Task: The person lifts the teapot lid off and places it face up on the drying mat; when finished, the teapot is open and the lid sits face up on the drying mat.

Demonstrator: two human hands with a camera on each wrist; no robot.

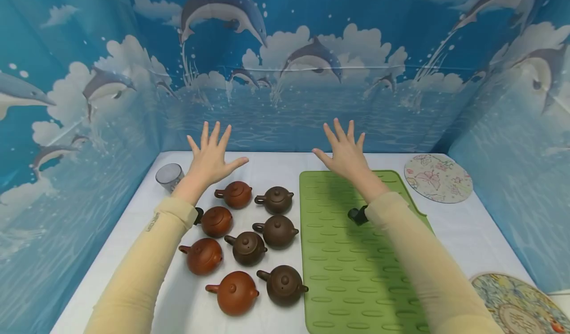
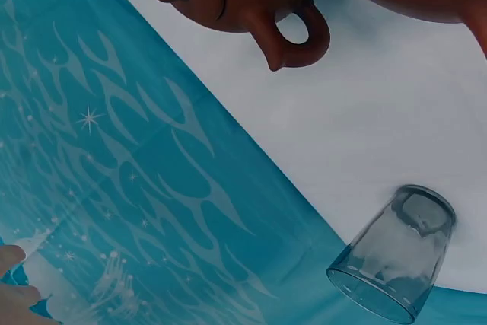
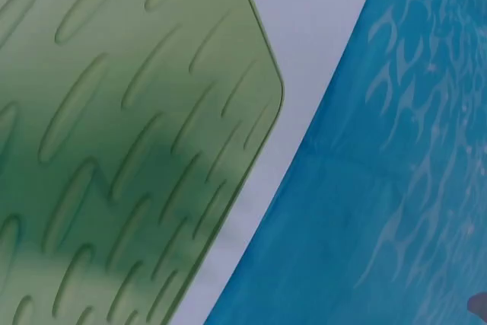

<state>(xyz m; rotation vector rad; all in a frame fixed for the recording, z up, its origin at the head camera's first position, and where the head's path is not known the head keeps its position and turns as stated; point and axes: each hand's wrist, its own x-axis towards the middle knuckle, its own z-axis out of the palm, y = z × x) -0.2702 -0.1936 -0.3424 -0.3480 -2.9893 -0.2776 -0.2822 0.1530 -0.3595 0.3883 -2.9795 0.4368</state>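
Note:
My left hand (image 1: 208, 160) is raised over the far left of the table, fingers spread straight and holding nothing. Over the far end of a green ridged mat (image 1: 331, 255) hovers my right hand (image 1: 348, 157), its fingers spread too. Several small clay teapots stand left of the mat: a reddish-brown column with an orange-brown teapot (image 1: 237, 293) nearest me, and a dark brown column including one teapot (image 1: 285, 285) right by the mat's edge. A clear glass (image 1: 169, 175) stands just left of my left wrist; the left wrist view shows this glass (image 2: 399, 253) beside a reddish teapot's handle (image 2: 300, 39).
A round floral placemat (image 1: 438, 178) lies at the back right of the white table (image 1: 169, 319). Nearer on the right is a patterned round mat (image 1: 518, 302). Blue curtains (image 1: 285, 111) printed with dolphins and clouds stand around the back and both sides.

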